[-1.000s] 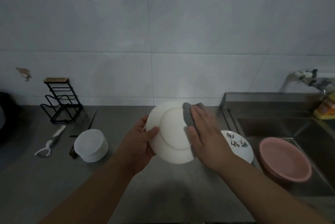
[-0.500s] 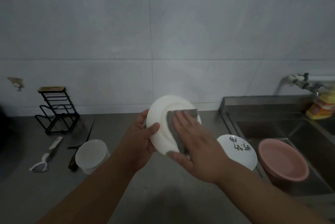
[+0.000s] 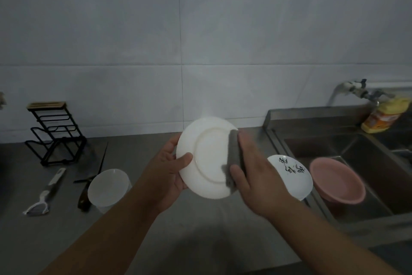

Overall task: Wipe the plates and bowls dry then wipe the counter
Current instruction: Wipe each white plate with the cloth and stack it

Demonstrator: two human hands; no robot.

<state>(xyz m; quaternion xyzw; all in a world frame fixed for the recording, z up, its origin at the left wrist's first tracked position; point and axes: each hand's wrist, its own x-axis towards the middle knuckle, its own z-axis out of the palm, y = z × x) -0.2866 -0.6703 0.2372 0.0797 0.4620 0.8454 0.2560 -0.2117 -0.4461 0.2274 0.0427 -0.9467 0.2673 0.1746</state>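
A white plate (image 3: 208, 156) is held upright above the grey counter (image 3: 200, 225), its underside with the foot ring facing me. My left hand (image 3: 169, 172) grips its left rim, thumb on the underside. My right hand (image 3: 256, 176) presses a grey cloth (image 3: 234, 158) flat against the plate's right side. A white plate with black writing (image 3: 292, 174) lies on the counter just right of my hands. A stack of white bowls (image 3: 108, 186) stands to the left.
A steel sink (image 3: 356, 163) at the right holds a pink basin (image 3: 336, 181); a tap (image 3: 356, 89) and a yellow bottle (image 3: 383, 116) are behind it. On the left are a black wire rack (image 3: 55, 134), a knife (image 3: 89, 185) and a peeler (image 3: 44, 194).
My right hand slid the cloth from the middle of the plate's underside back to its right side. The plate tilted slightly in my left hand.
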